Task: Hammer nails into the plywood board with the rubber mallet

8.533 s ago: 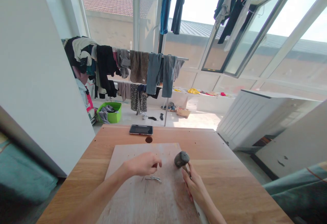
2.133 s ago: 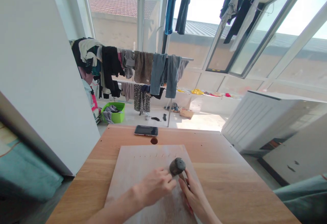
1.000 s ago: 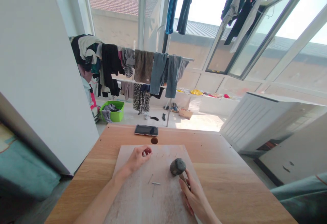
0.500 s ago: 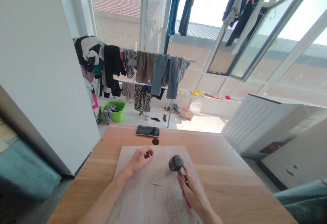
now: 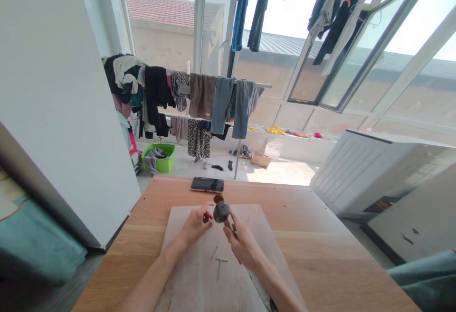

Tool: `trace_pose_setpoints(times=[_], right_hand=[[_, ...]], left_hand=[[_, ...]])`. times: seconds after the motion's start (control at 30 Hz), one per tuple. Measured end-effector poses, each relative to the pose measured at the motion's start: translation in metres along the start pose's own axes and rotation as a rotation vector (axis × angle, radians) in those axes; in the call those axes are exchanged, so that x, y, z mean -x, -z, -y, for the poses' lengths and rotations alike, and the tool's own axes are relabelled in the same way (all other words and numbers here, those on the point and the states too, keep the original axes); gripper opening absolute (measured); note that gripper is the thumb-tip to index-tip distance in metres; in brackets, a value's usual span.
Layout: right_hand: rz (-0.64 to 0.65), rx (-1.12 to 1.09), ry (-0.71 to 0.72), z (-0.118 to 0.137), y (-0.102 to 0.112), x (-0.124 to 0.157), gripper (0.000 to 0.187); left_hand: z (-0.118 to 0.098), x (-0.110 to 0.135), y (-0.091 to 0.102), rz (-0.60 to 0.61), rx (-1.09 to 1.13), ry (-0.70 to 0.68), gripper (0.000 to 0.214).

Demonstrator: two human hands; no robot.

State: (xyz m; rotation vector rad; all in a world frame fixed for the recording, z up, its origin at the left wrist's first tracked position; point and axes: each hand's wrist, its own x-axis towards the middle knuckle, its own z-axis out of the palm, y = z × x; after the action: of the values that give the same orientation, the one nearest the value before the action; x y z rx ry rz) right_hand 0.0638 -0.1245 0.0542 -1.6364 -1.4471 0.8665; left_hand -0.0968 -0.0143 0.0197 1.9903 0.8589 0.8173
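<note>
My right hand (image 5: 242, 243) is wrapped round the handle of a mallet (image 5: 221, 211) with a dark, rounded head. The mallet's head is raised over the far part of a pale wooden board (image 5: 192, 281), close to the fingers of my left hand (image 5: 195, 224). Those fingers are curled and pinched together above the board. Whatever they hold, if anything, is too small to make out. Nearer to me, a few thin nails (image 5: 221, 260) show on the board, between my forearms. Another thin nail (image 5: 248, 218) stands beyond my right hand, near the board's far right.
Under the board is a wooden table (image 5: 313, 245). A phone (image 5: 207, 184) lies at its far edge, behind a round hole (image 5: 218, 199). Past the table stand a laundry rack (image 5: 263, 85) full of clothes and a green basket (image 5: 166, 164). A white cabinet (image 5: 71, 112) rises on the left.
My right hand has carried the mallet left and a little away from me, to beside my left hand's fingers. The left hand has stayed in nearly the same place.
</note>
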Motion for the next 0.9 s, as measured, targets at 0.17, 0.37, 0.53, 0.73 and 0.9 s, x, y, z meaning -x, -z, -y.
trace_pose_setpoints(times=[0.17,0.37,0.53,0.73,0.9], right_hand=[[-0.020,-0.080,-0.113,-0.007,0.020,0.031,0.060],[-0.042,-0.002,-0.167,-0.044,0.026,0.061,0.067],[-0.121,0.071,-0.069,-0.061,0.020,0.061,0.068],[-0.094,0.073,-0.082,-0.057,0.022,0.059,0.067],[-0.091,0.042,-0.102,-0.055,0.022,0.061,0.068]], left_hand=[[-0.005,-0.001,0.004,0.026,-0.034,0.061,0.040],[-0.049,0.020,0.020,0.226,-0.378,0.034,0.028],[-0.078,0.040,-0.004,0.449,-0.735,0.004,0.033],[-0.074,0.039,-0.018,0.464,-0.858,-0.041,0.039],[-0.049,0.023,0.018,0.308,-0.468,-0.048,0.025]])
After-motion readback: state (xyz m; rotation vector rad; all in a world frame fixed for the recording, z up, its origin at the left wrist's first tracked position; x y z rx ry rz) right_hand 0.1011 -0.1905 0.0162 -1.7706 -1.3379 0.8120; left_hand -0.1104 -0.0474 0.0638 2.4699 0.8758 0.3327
